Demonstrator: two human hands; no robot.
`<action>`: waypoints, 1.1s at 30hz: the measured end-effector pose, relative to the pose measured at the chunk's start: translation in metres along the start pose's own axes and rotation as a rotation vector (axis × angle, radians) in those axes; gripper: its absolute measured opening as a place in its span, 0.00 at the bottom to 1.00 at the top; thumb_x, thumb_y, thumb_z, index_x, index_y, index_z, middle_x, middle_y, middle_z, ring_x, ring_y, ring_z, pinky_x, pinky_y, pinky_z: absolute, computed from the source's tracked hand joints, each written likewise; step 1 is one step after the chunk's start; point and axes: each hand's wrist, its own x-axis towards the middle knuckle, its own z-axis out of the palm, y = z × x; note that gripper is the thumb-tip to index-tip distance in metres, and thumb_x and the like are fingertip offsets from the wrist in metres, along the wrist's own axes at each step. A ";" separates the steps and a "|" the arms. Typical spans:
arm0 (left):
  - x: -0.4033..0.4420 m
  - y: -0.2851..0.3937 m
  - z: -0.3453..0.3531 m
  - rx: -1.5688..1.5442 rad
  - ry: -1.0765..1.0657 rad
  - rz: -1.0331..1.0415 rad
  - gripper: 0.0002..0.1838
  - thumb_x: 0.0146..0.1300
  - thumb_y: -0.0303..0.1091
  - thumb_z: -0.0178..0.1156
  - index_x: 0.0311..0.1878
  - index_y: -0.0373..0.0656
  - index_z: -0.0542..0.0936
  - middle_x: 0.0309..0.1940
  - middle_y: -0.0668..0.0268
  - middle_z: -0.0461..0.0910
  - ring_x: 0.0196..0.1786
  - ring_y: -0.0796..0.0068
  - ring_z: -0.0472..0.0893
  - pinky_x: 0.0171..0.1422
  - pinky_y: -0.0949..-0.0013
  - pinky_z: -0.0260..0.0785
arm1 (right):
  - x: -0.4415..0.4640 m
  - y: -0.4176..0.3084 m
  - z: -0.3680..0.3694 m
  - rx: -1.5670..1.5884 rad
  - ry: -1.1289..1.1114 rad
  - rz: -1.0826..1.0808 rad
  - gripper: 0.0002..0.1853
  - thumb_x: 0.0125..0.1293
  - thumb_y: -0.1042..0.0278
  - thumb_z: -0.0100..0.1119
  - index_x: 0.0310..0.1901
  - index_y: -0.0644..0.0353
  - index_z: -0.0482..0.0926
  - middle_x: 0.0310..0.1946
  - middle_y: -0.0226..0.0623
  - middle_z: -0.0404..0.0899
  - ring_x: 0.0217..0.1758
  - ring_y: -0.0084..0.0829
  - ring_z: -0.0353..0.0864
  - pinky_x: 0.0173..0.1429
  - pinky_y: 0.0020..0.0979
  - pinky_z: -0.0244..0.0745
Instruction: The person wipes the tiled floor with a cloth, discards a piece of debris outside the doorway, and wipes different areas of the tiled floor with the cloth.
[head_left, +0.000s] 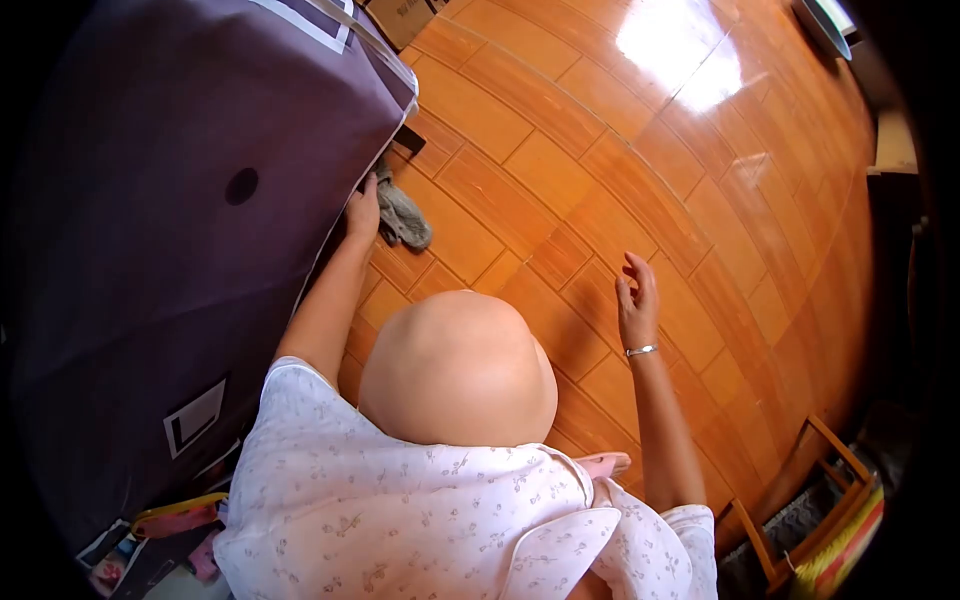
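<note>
Over orange tiles (545, 165), rumpled grey cloth (404, 216) beside left hand (363, 212), grip unclear; right hand (638, 306) half-open, empty.

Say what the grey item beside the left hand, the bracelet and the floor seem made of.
Grey item: probably soft, matte fabric; it lies limp and rumpled.
Bracelet: likely polished, silvery metal; it glints.
Floor: apparently glossy tile, given joints and bright reflections, possibly laminate.

No readable text; print on cardboard box (400, 18) illegible.
</note>
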 end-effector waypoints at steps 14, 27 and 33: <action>-0.048 -0.003 0.093 0.530 -0.076 0.627 0.35 0.69 0.40 0.49 0.73 0.38 0.50 0.74 0.52 0.48 0.77 0.54 0.45 0.79 0.54 0.36 | -0.018 -0.011 0.030 0.016 -0.103 0.115 0.19 0.66 0.77 0.54 0.59 0.60 0.71 0.57 0.40 0.72 0.55 0.34 0.76 0.53 0.31 0.76; 0.036 0.095 0.203 0.425 -0.007 0.842 0.29 0.72 0.40 0.44 0.72 0.39 0.55 0.73 0.55 0.52 0.76 0.59 0.49 0.79 0.58 0.39 | -0.024 -0.006 0.038 0.065 -0.049 0.211 0.18 0.68 0.77 0.52 0.59 0.58 0.72 0.56 0.34 0.72 0.55 0.28 0.75 0.49 0.26 0.74; 0.000 0.161 0.241 -0.161 -0.471 0.806 0.13 0.70 0.33 0.48 0.55 0.45 0.72 0.48 0.56 0.77 0.53 0.60 0.75 0.59 0.61 0.66 | -0.003 -0.023 0.042 0.080 0.002 0.196 0.17 0.66 0.79 0.52 0.57 0.60 0.73 0.54 0.37 0.73 0.53 0.29 0.76 0.47 0.25 0.74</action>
